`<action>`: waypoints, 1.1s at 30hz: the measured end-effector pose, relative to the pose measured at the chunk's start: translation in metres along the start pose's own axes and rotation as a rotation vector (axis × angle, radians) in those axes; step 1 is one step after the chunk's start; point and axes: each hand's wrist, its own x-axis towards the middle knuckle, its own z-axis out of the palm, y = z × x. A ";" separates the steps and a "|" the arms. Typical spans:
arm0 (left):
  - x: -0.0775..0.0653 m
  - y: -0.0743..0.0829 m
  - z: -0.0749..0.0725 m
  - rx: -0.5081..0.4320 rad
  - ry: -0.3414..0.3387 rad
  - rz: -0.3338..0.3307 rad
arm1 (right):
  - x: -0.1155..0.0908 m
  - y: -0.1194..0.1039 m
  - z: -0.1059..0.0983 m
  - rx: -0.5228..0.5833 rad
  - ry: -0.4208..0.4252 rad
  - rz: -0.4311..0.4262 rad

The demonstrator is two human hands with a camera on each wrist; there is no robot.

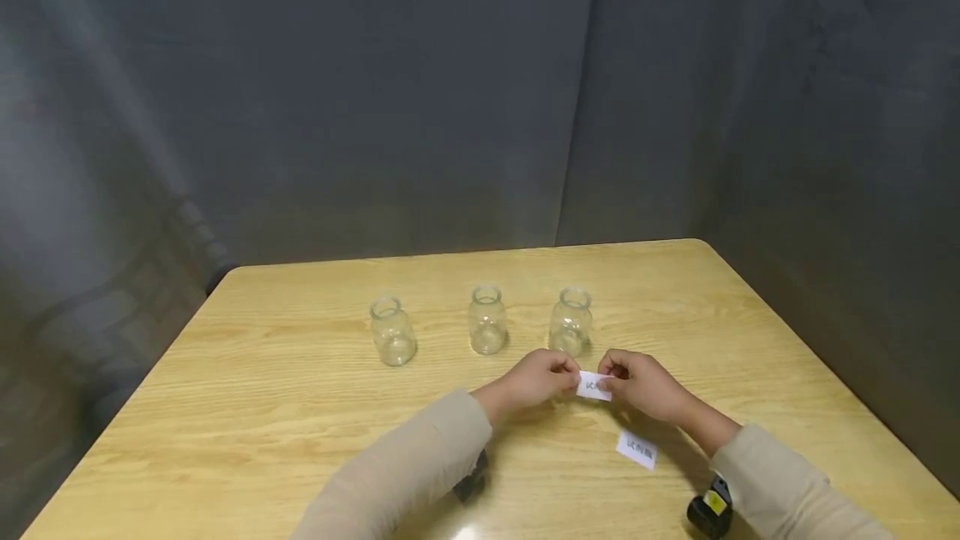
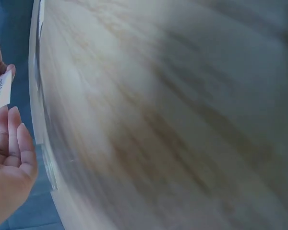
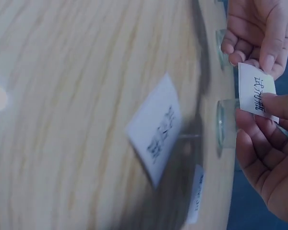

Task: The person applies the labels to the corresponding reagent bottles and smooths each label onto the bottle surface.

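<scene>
In the head view both hands hold a small white paper label [image 1: 589,385] with dark characters, just above the table. My right hand [image 1: 643,383] pinches its right part between thumb and fingers. At the opposite edge are the thumb and fingertips of my left hand [image 1: 534,377]. The right wrist view shows the held label [image 3: 252,88] close up, characters facing the camera. Past the hands stands the right-hand glass jar [image 1: 571,327], upright and without a lid. A second white label [image 1: 637,448] lies on the table below my right hand.
Two more open glass jars stand in line to the left, the middle jar [image 1: 487,325] and the left jar [image 1: 393,336]. Another white slip [image 3: 196,194] lies on the wooden table [image 1: 262,407] in the right wrist view. Dark curtains [image 1: 375,107] hang behind.
</scene>
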 end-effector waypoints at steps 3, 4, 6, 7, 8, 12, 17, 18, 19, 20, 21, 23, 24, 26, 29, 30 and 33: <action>0.001 0.000 -0.002 -0.029 0.012 0.012 | 0.001 -0.005 -0.001 0.030 0.021 0.003; 0.001 0.000 -0.003 -0.036 0.020 0.019 | 0.002 -0.006 -0.001 0.042 0.027 0.001; 0.001 0.002 -0.005 -0.056 0.036 0.024 | 0.004 -0.010 -0.001 0.060 0.036 0.005; 0.001 0.002 -0.006 -0.060 0.048 0.024 | 0.004 -0.011 -0.002 0.073 0.038 0.005; 0.000 0.003 -0.008 -0.071 0.058 0.023 | 0.005 -0.013 -0.002 0.085 0.040 0.004; -0.003 0.006 -0.013 -0.107 0.096 0.024 | 0.006 -0.017 -0.001 0.106 0.061 -0.018; -0.008 0.009 -0.019 -0.170 0.110 0.044 | 0.008 -0.022 -0.002 0.152 0.097 -0.028; -0.008 0.010 -0.020 -0.186 0.110 0.046 | 0.008 -0.024 -0.003 0.165 0.102 -0.028; -0.008 0.010 -0.021 -0.200 0.112 0.049 | 0.008 -0.025 -0.003 0.178 0.103 -0.032; -0.009 0.010 -0.023 -0.210 0.113 0.052 | 0.009 -0.026 -0.004 0.191 0.102 -0.039; -0.009 0.011 -0.024 -0.221 0.116 0.058 | 0.009 -0.028 -0.005 0.201 0.099 -0.047; -0.015 0.018 -0.028 -0.228 0.121 0.055 | 0.010 -0.031 -0.006 0.216 0.089 -0.063; -0.018 0.023 -0.030 -0.229 0.124 0.056 | 0.010 -0.032 -0.006 0.221 0.085 -0.069; -0.024 0.031 -0.033 -0.228 0.120 0.057 | 0.010 -0.035 -0.006 0.233 0.077 -0.072; -0.031 0.040 -0.037 -0.231 0.105 0.064 | 0.010 -0.038 -0.006 0.249 0.068 -0.082; -0.032 0.040 -0.037 -0.233 0.098 0.066 | 0.009 -0.039 -0.006 0.254 0.067 -0.083; -0.036 0.042 -0.039 -0.243 0.087 0.069 | 0.008 -0.042 -0.006 0.263 0.063 -0.093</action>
